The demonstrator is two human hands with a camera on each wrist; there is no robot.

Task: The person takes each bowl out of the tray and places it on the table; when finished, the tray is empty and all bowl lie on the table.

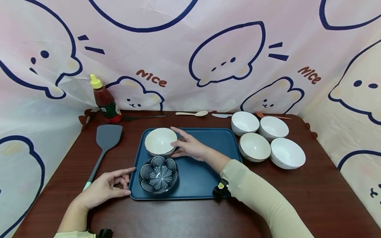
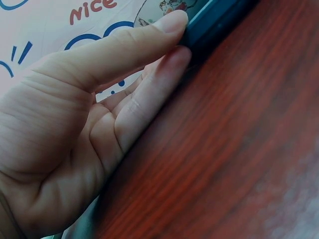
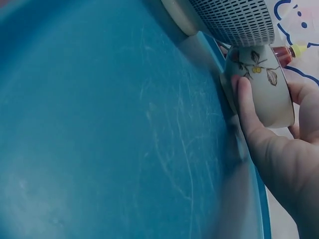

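On the left part of a blue tray stands a white bowl with a leaf pattern outside. My right hand grips this bowl from its right side, fingers spread round the wall; the right wrist view shows a fingertip on the patterned wall. Just nearer to me, close against it, sits a dark petal-shaped bowl with a ribbed, flower-like centre. My left hand is at the tray's left edge, with the thumb and forefinger extended to the rim and the other fingers bent.
Several white bowls stand grouped right of the tray. A grey spatula lies to the left, beneath a red sauce bottle with a yellow cap. Along the back lie a light spoon, a knife and an orange-brown utensil.
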